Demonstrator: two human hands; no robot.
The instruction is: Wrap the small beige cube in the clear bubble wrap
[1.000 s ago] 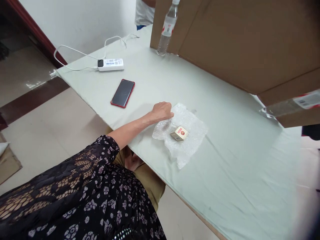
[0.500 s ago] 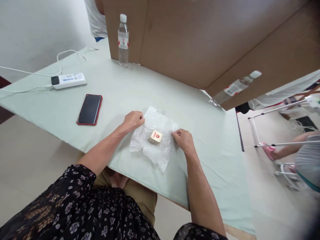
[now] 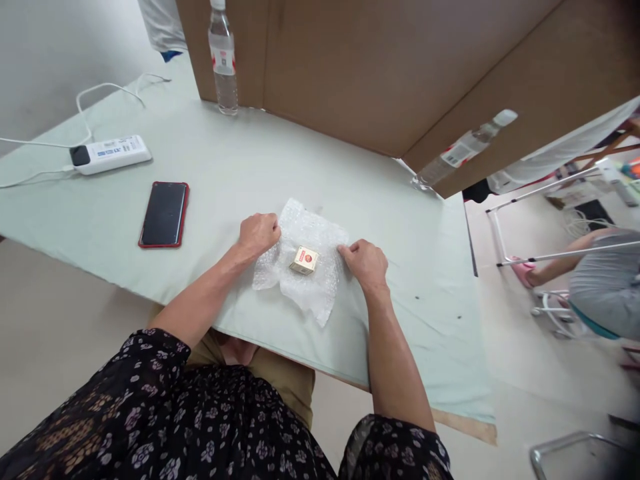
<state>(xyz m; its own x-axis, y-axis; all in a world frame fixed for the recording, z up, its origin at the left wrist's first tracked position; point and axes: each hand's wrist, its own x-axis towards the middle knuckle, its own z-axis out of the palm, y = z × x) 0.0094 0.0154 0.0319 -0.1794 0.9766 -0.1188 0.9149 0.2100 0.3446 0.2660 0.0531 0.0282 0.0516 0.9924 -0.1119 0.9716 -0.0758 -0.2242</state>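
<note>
A sheet of bubble wrap (image 3: pixel 313 297) lies spread on the cloth-covered table in front of me. On its middle rests a small cream box (image 3: pixel 304 260) with red print on top. My left hand (image 3: pixel 260 233) is closed on the sheet's upper left edge. At the right edge, my right hand (image 3: pixel 366 261) pinches the wrap between thumb and forefinger. Neither hand touches the box.
A phone (image 3: pixel 163 215) in a red case and a white power strip (image 3: pixel 116 155) with cables lie to the left. Two water bottles (image 3: pixel 223 63) stand along a tall cardboard panel (image 3: pixel 345 73). Beyond the table's right side are a white rack (image 3: pixel 550 257) and a seated person (image 3: pixel 607 280).
The view has shifted slightly, so the bottles and panel sit higher in the picture. Both hands keep their hold on the sheet's edges, and the box stays on it.
</note>
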